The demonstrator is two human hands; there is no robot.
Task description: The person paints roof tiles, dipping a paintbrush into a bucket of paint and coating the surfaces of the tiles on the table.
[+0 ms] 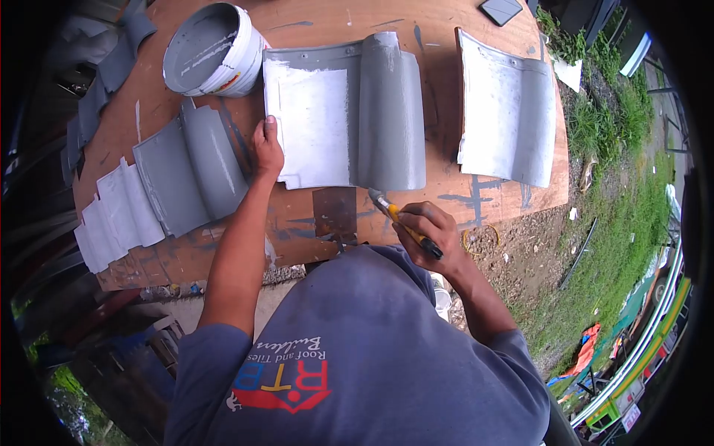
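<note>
In front of me lies a roof tile (316, 111), its curved right part and edges coated grey and its flat left part still white. My left hand (268, 149) grips the tile's left edge, thumb on top and the other fingers mostly hidden. A paintbrush (390, 209) with a yellow and black handle is held in my right hand (429, 234). Its grey-coated bristles are at the tile's lower edge, near the foot of the curved part; whether they touch it I cannot tell. A bucket of grey paint (242, 63) stands at the tile's upper left.
Left on the wooden table (439, 111) lie a grey-painted tile (175, 167) and white tiles (119, 212). A white tile (506, 111) lies to the right. A dark phone-like object (500, 10) is at the far edge. Grass and gravel border the table's right side.
</note>
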